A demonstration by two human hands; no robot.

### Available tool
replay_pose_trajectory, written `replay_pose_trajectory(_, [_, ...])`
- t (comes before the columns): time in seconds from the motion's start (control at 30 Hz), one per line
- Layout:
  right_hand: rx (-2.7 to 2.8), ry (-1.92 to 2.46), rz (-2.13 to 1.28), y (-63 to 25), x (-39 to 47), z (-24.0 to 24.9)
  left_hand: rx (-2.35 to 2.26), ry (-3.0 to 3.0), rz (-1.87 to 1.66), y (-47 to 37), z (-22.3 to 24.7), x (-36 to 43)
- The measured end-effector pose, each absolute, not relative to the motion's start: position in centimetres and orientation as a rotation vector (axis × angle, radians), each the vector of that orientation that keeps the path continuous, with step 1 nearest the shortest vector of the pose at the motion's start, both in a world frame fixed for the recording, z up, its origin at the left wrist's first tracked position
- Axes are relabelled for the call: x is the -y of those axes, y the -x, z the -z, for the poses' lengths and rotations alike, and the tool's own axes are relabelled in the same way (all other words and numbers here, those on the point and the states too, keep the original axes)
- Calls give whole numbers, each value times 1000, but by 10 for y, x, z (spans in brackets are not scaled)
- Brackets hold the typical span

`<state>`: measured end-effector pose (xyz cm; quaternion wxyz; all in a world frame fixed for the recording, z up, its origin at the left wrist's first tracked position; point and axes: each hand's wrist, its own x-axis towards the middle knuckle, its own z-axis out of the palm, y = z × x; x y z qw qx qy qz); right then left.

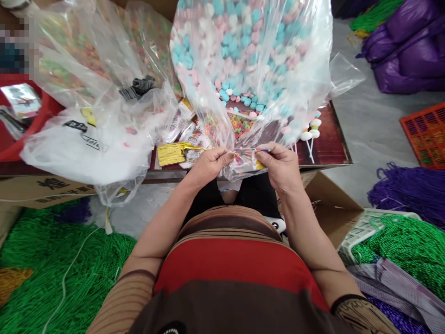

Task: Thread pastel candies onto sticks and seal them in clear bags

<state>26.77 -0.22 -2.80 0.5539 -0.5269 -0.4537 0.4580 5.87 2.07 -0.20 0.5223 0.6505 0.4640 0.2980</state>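
Close to the table's front edge, a small clear plastic packet (245, 157) with yellow and white print is stretched between my two hands. My left hand (212, 164) pinches one end between thumb and fingers. The other end is in my right hand (283, 164), thumb pressed against fingers. What lies inside the packet is hard to make out. Just left of my left hand lies a bundle of gold twist ties (171, 154). Behind my hands, a big open clear bag of pink, white and blue candies (239, 51) stands on the table, with colourful candy rings (239, 124) near its mouth.
Marshmallow sticks (311, 134) lie at the right of the dark red table (337, 134). Left are a white plastic bag (93, 144), bags of coloured rings (79, 51) and a red basin (48, 106). Green strands (69, 260), a cardboard box (333, 204) and an orange crate (424, 134) surround me.
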Motion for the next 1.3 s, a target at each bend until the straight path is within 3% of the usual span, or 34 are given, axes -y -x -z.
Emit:
replay_pose_trajectory(0.13, [1045, 1335, -1045, -265, 7, 30, -1116, -1614, -638, -60, -1, -17])
replay_pose_trajectory(0.4, [1245, 1482, -601, -253, 6, 24, -914, -1362, -648, -78, 9, -10])
replay_pose_trajectory(0.53, [1314, 1456, -471, -245, 3, 18, -993, -1505, -694, -86, 14, -11])
replay_pose_trajectory(0.8, [1175, 1338, -709, -237, -2, 26, -1144, -1445, -866, -86, 20, -7])
replay_pose_trajectory(1.0, [1060, 1249, -750, -242, -12, 39, -1002, -1103, -770, -78, 16, -10])
replay_pose_trajectory(1.3, [814, 1082, -723, -260, -32, 39, -1139, -1434, -569, -48, 1, -15])
